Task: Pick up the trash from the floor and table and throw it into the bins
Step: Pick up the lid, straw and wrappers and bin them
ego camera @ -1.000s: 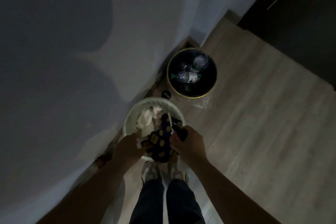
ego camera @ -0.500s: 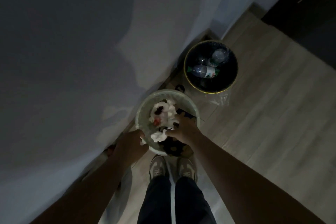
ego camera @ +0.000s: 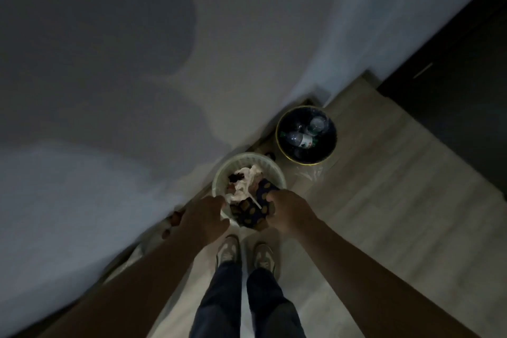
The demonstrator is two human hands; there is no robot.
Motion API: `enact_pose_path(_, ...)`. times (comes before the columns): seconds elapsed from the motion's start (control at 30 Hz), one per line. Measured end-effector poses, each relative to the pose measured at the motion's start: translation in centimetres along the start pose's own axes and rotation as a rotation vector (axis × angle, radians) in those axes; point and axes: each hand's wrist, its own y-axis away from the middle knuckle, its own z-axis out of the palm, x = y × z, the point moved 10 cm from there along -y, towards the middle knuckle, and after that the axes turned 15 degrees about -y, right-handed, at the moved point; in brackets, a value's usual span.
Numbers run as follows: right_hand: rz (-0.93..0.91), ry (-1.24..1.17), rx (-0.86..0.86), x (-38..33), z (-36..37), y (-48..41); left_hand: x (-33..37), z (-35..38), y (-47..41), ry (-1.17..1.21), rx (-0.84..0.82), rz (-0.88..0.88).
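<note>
A white bin (ego camera: 248,156) stands on the floor by the wall, holding crumpled white tissue (ego camera: 247,181). A dark wrapper with gold dots (ego camera: 253,211) lies over its near rim, with a thin white stick (ego camera: 255,202) across it. My right hand (ego camera: 290,211) grips the wrapper's right edge. My left hand (ego camera: 204,217) holds the bin's near left rim, its fingertips hidden. Beyond stands a black bin (ego camera: 277,140) with plastic bottles (ego camera: 300,140) inside.
A grey wall runs along the left, close to both bins. Clear plastic (ego camera: 310,173) lies on the wooden floor between the bins. Small brown bits (ego camera: 175,218) sit by the skirting. My shoes (ego camera: 227,251) stand just before the white bin. A dark cabinet (ego camera: 452,90) rises at the right.
Both hands held the wrapper over the white bin. My right hand then pushed down into the bin. It now grips the wrapper's edge, and my left hand has stayed at the rim.
</note>
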Motion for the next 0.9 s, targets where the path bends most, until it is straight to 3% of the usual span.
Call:
enact_pose_path(0.23,-0.221,0.123,0.0,-8.5,-4.0,11.4,1.3,-7.5,12.1,0.175,0.198,-0.104)
enact_pose_path(0.5,-0.571,0.366,0.002,-20.3,-3.0,20.6,-4.7,-10.8,27.5,0.212,0.37,-0.351)
enact_pose_path(0.7,-0.857,0.463,-0.18,-29.5,5.2,30.5,-7.8,-8.0,43.1,0.268,0.531,-0.572)
enact_pose_path(0.9,-1.175,0.565,-0.32,-34.9,17.8,46.7,-7.2,0.4,63.3,0.264,0.617,-0.867)
